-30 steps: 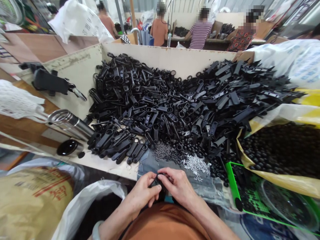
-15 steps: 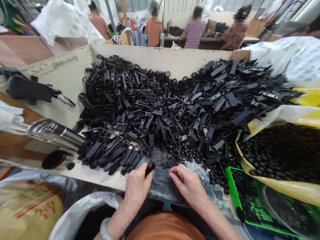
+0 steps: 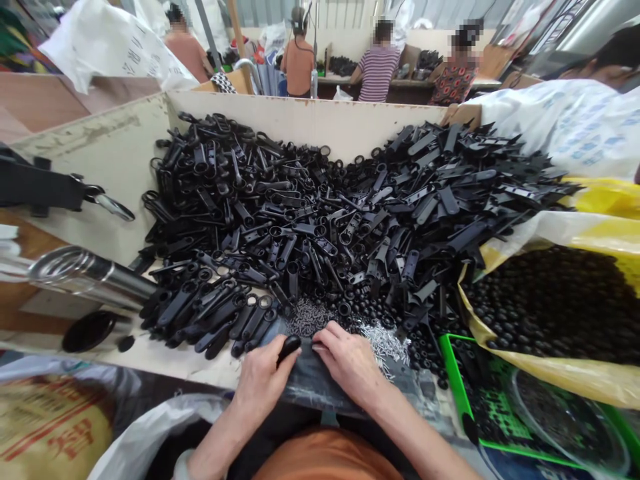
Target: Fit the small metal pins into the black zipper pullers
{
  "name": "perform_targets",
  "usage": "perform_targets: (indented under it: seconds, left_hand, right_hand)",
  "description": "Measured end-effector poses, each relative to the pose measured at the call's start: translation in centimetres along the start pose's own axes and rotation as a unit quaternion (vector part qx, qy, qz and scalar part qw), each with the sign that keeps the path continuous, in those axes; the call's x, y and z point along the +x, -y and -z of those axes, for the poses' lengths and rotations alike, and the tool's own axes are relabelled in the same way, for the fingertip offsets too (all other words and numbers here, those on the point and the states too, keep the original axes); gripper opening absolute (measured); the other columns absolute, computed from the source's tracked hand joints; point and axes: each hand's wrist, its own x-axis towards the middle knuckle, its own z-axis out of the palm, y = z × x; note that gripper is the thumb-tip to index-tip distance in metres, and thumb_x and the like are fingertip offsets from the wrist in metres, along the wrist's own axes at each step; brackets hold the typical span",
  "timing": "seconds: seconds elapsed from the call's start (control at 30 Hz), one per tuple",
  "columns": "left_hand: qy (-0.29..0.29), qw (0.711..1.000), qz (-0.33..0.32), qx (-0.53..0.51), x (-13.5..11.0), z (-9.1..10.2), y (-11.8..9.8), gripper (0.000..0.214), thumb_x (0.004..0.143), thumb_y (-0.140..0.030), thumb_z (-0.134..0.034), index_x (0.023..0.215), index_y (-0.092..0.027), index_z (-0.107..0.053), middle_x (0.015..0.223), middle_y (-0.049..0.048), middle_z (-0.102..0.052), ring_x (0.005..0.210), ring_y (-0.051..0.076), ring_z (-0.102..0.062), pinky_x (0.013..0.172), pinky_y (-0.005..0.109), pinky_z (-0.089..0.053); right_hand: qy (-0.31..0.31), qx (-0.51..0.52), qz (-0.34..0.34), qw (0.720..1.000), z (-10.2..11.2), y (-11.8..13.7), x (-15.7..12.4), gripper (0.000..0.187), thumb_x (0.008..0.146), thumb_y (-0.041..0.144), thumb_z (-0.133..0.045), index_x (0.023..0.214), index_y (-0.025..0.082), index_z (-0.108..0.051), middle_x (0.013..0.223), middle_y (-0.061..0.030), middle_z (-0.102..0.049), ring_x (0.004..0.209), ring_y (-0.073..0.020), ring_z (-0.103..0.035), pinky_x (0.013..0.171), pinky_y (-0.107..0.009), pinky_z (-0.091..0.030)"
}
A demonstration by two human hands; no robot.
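1. At the far left we have a black strap-like piece with a metal clip (image 3: 43, 188) lying against the cream board wall of the bin (image 3: 300, 113). Below it sit a stainless steel tube (image 3: 93, 279) and a glossy black dish (image 3: 89, 331).
2. Along the near edge, at bottom left, lie a printed woven sack (image 3: 53, 427) and a white plastic bag (image 3: 160, 427).
3. Our left hand (image 3: 260, 390) is closed in a grasp, with a small black oblong piece (image 3: 289, 348) pinched at the thumb side, near the middle of the near edge.
4. Our right hand (image 3: 347, 363) is loosely curled and holds nothing we can see. Its fingertips (image 3: 320, 340) sit just beside the black piece, above a dark plastic sheet (image 3: 315, 383).
5. Behind our hands rises a large heap of black pull tabs (image 3: 300, 227), with a patch of tiny dark pins (image 3: 306, 317) and a scatter of silver pins (image 3: 385, 347) at its near foot.
6. To the right, a green tray (image 3: 480, 413) lies beside a yellow-and-white bag of black beads (image 3: 555, 300), and a white sack (image 3: 560, 127) lies beyond them.
7. Across the top, co-workers (image 3: 377, 63) sit at a far bench (image 3: 400, 83).
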Motion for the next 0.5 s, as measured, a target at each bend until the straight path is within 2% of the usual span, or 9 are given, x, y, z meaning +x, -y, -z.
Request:
perform_targets:
  seconds: [0.07, 0.13, 0.17, 0.23, 0.27, 0.37, 0.43, 0.5]
  left_hand:
    - [-0.002, 0.999, 0.020, -0.030, -0.2, 0.2, -0.3, 0.021, 0.094, -0.035, -0.060, 0.075, -0.025, -0.057, 0.058, -0.0026, -0.063, 0.055, 0.018, -0.062, 0.057, 0.025, -0.039]
    - [0.000, 0.994, 0.049, -0.096, -0.5, 0.2, -0.8, 0.025, 0.095, -0.038, -0.058, 0.074, -0.025, -0.057, 0.055, -0.0040, -0.060, 0.054, 0.016, -0.060, 0.058, 0.024, -0.042]
    - [0.001, 0.989, 0.062, -0.136, -0.6, 0.1, -1.1, 0.027, 0.095, -0.040, -0.059, 0.073, -0.024, -0.057, 0.056, -0.0042, -0.060, 0.055, 0.016, -0.059, 0.058, 0.024, -0.043]
    - [0.000, 0.977, 0.077, -0.201, -1.1, -0.1, -1.5, 0.027, 0.093, -0.041, -0.061, 0.072, -0.023, -0.059, 0.057, -0.0041, -0.059, 0.057, 0.015, -0.058, 0.059, 0.024, -0.043]
    - [-0.001, 0.973, 0.075, -0.218, -1.3, -0.2, -1.6, 0.027, 0.092, -0.041, -0.063, 0.072, -0.023, -0.060, 0.058, -0.0041, -0.059, 0.057, 0.015, -0.058, 0.058, 0.023, -0.043]
    - [0.015, 0.968, 0.057, -0.245, -2.1, -0.5, -1.4, 0.024, 0.090, -0.038, -0.066, 0.072, -0.022, -0.064, 0.061, -0.0030, -0.063, 0.059, 0.015, -0.060, 0.059, 0.023, -0.044]
    - [0.032, 0.969, 0.038, -0.243, -2.7, -0.6, -1.0, 0.021, 0.090, -0.036, -0.066, 0.074, -0.023, -0.068, 0.065, -0.0015, -0.067, 0.063, 0.017, -0.063, 0.061, 0.024, -0.046]
    - [0.042, 0.972, 0.025, -0.230, -3.2, -0.8, -0.5, 0.016, 0.090, -0.034, -0.066, 0.079, -0.024, -0.072, 0.072, 0.0005, -0.073, 0.068, 0.019, -0.068, 0.066, 0.025, -0.049]
  right_hand:
    - [-0.006, 0.009, 0.004, 1.000, -0.2, 0.5, 0.0, 0.015, 0.099, 0.020, -0.057, 0.097, 0.025, -0.072, 0.095, -0.0035, -0.070, 0.073, -0.0163, -0.066, 0.066, -0.026, -0.045]
    - [-0.014, 0.142, -0.043, 0.989, -0.4, 1.1, -0.3, 0.014, 0.097, 0.027, -0.061, 0.094, 0.022, -0.073, 0.090, -0.0037, -0.069, 0.075, -0.0166, -0.063, 0.066, -0.026, -0.044]
    - [-0.013, 0.245, -0.084, 0.966, -0.6, 1.4, -0.5, 0.017, 0.095, 0.034, -0.064, 0.089, 0.020, -0.073, 0.083, -0.0031, -0.068, 0.071, -0.0158, -0.060, 0.064, -0.025, -0.043]
    - [0.005, 0.434, -0.170, 0.885, -1.1, 2.1, -0.8, 0.034, 0.088, 0.051, -0.071, 0.080, 0.018, -0.070, 0.070, -0.0002, -0.063, 0.056, -0.0116, -0.049, 0.052, -0.023, -0.037]
    - [0.019, 0.492, -0.202, 0.847, -1.4, 2.3, -1.1, 0.041, 0.083, 0.058, -0.072, 0.077, 0.017, -0.067, 0.065, 0.0015, -0.061, 0.049, -0.0089, -0.041, 0.046, -0.022, -0.031]
    - [0.053, 0.542, -0.241, 0.803, -2.2, 2.9, -1.8, 0.053, 0.074, 0.069, -0.074, 0.076, 0.017, -0.063, 0.061, 0.0047, -0.057, 0.039, -0.0038, -0.023, 0.039, -0.021, -0.018]
    - [0.061, 0.565, -0.259, 0.781, -2.7, 3.0, -2.3, 0.058, 0.068, 0.073, -0.078, 0.074, 0.018, -0.060, 0.060, 0.0058, -0.054, 0.038, -0.0027, -0.021, 0.037, -0.020, -0.016]
    - [0.055, 0.573, -0.268, 0.773, -3.1, 3.0, -2.8, 0.061, 0.065, 0.075, -0.078, 0.073, 0.018, -0.058, 0.059, 0.0069, -0.052, 0.038, -0.0023, -0.021, 0.037, -0.020, -0.015]
